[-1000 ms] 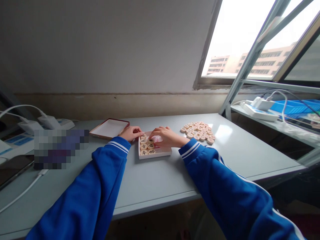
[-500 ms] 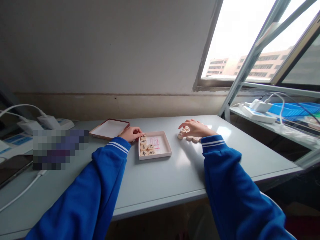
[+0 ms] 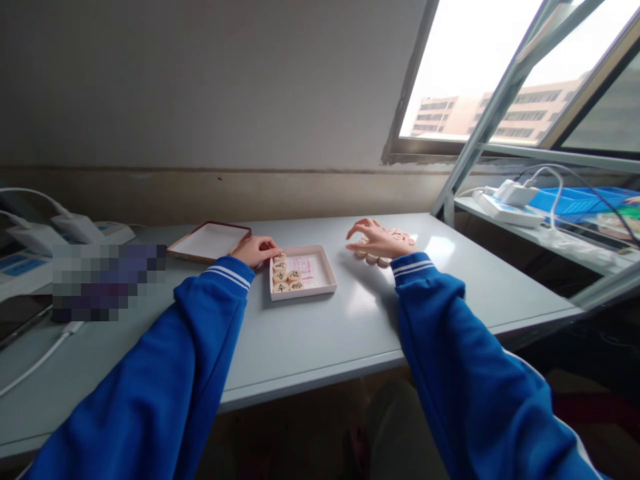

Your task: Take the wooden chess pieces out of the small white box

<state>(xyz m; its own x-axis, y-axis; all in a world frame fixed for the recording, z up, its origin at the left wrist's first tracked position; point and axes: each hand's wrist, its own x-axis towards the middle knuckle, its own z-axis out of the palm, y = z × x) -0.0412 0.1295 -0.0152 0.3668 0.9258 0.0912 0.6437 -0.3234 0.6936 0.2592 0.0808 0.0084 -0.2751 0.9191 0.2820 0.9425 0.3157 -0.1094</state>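
My left hand is closed on the far left corner of a shallow white box. Inside, several round wooden Chinese chess pieces with dark characters line the left side. The bottom bears pink printing, with bare room on the right. Over a cluster of loose chess pieces to the right hovers my right hand. Its fingers and thumb are apart and curved, with nothing visible between them. The hand covers part of the cluster.
A brown-edged box lid lies inside up behind my left hand. Chargers, a phone and a white cable occupy the left. A metal frame and a shelf with a blue tray stand right.
The camera view has tilted down slightly, so everything sits higher in the picture. My right hand's fingers have spread and shifted slightly left. My left hand stays on the box.
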